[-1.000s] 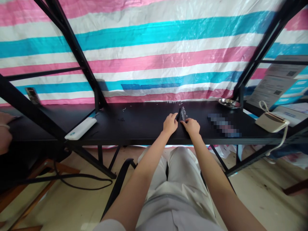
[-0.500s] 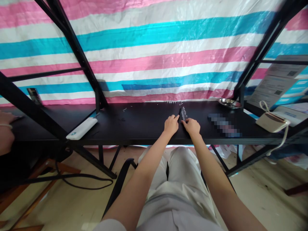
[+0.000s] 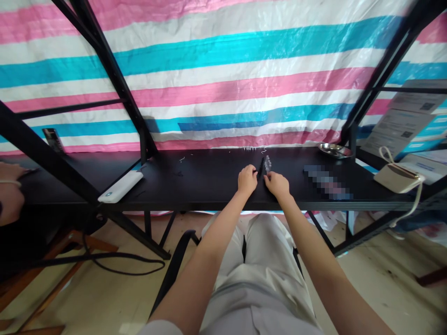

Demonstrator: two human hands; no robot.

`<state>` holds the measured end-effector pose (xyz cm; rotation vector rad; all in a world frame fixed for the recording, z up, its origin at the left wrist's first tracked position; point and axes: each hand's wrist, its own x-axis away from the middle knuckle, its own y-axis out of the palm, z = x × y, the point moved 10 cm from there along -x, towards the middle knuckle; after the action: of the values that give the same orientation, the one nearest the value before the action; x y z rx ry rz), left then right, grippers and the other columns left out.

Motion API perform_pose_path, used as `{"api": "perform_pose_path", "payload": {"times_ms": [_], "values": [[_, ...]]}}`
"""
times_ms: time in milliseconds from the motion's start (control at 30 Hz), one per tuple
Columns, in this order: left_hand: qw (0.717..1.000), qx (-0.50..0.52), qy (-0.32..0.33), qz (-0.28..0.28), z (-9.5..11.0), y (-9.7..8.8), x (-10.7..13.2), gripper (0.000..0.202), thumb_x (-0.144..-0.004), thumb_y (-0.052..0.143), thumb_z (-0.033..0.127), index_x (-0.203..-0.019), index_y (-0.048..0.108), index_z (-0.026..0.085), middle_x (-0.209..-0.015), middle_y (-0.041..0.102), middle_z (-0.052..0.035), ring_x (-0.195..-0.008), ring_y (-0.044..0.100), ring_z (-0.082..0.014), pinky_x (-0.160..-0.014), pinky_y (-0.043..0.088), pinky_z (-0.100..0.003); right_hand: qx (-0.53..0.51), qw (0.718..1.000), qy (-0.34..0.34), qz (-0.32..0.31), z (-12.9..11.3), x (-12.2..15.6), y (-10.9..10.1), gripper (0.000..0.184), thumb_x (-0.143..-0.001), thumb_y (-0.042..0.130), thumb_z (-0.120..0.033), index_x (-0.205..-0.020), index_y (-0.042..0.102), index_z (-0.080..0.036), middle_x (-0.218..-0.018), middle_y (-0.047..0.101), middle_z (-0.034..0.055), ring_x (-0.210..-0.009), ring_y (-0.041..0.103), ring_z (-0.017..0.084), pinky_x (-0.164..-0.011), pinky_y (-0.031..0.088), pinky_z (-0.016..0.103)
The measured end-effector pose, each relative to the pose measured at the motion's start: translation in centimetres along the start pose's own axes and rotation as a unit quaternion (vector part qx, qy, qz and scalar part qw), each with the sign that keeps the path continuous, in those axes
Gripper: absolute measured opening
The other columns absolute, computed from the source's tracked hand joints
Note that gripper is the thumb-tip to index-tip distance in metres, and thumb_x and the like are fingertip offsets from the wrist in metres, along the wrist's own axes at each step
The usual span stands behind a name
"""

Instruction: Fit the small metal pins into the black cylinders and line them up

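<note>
On the black tabletop (image 3: pixel 209 184), a clear strip with several small round knobs (image 3: pixel 267 164) lies beside a narrow black strip (image 3: pixel 261 166). My left hand (image 3: pixel 247 180) is just left of the black strip, its fingers curled and pinching a small black piece (image 3: pixel 255 171) whose kind I cannot make out. At the near end of the clear strip, my right hand (image 3: pixel 278 184) is closed, with thumb and forefinger pinched together at the strip's end. The fingers partly hide this spot.
Small white curly bits (image 3: pixel 250 149) lie along the back edge. A steel dish (image 3: pixel 335 150) and a beige pouch (image 3: pixel 398 178) are to the right, with a blurred-out patch between. A white power bank (image 3: pixel 120 186) lies left, near another person's hand (image 3: pixel 10 190).
My left hand has drawn back slightly from the strips, its forefinger now curled in where it pointed at the black strip before. My right hand stays almost in place.
</note>
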<state>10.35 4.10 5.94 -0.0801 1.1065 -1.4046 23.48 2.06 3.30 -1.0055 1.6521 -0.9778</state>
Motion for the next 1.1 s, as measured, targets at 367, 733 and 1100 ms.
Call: {"api": "perform_pose_path", "payload": {"times_ms": [367, 733, 1100], "values": [[0.968, 0.221, -0.032, 0.114, -2.2, -1.7, -0.5, 0.010, -0.078, 0.052, 0.013, -0.084, 0.047, 0.019, -0.083, 0.055, -0.0018, -0.067, 0.053, -0.0098, -0.070, 0.043, -0.024, 0.060, 0.994, -0.087, -0.011, -2.3, 0.1, 0.7, 0.031, -0.093, 0.030, -0.035, -0.097, 0.054, -0.016, -0.087, 0.066, 0.0106, -0.077, 0.063, 0.019, -0.062, 0.036, 0.025], [0.968, 0.215, -0.014, 0.129, -1.8, -2.1, -0.3, 0.013, -0.081, 0.049, 0.018, -0.094, 0.053, 0.018, -0.086, 0.058, -0.0041, -0.064, 0.052, -0.0087, -0.068, 0.044, -0.023, 0.049, 0.990, -0.132, 0.004, -2.9, 0.0, 0.9, 0.026, -0.094, 0.030, -0.032, -0.098, 0.051, -0.018, -0.089, 0.066, 0.0079, -0.075, 0.062, 0.017, -0.056, 0.032, 0.024], [0.974, 0.185, 0.031, 0.130, -0.6, -2.6, 0.1, 0.020, -0.081, 0.045, 0.014, -0.094, 0.060, 0.017, -0.084, 0.059, -0.0039, -0.064, 0.051, -0.0092, -0.066, 0.045, -0.022, 0.015, 0.989, -0.149, 0.014, -3.1, 0.1, 0.8, 0.023, -0.093, 0.033, -0.029, -0.094, 0.052, -0.017, -0.087, 0.066, 0.0095, -0.075, 0.062, 0.019, -0.056, 0.033, 0.025]]}}
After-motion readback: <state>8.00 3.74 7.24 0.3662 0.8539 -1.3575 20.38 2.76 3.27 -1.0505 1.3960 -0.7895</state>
